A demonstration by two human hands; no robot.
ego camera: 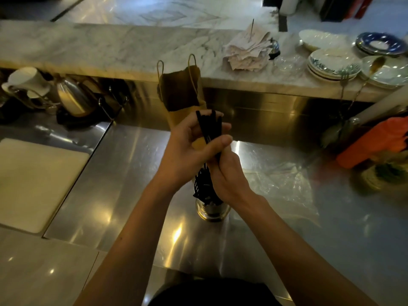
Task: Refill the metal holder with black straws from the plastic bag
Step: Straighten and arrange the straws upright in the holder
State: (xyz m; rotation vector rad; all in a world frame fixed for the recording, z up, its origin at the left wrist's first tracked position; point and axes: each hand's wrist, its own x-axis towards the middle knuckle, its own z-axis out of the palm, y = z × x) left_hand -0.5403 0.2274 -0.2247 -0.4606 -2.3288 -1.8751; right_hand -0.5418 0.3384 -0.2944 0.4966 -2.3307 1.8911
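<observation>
1. Several thin black plastic straws (209, 129) are standing nearly upright as one bundle, and we are holding them in both hands directly above the round shiny metal holder (213, 210) on the brushed steel counter (136, 173).
2. We are wrapping our left hand (187, 151) round the upper half of the bundle, thumb across the front. Our right hand (229, 180) is gripping the lower half, just above the holder's mouth. Neither hand is free.
3. More black straws are already fanning out of the holder. We cannot tell whether our bundle's lower tips are inside it, because the right hand is hiding them.
4. The clear crumpled plastic bag (284, 186) is lying flat on the counter just right of the holder. It is looking nearly spent, though glare is making that unsure.
5. We are judging the straws to be very light, smooth and slightly springy. Single ones are likely to slide lengthwise out of a loose grip or splay sideways, and a hard squeeze is likely to kink them.
6. So we are favouring an encircling hold near the middle, firm enough to keep the bundle together, with the lower hand steering the tips into the opening.
7. The holder is looking narrow and tall, so we are expecting it to tip if the bundle is pushed in at a slant.
</observation>
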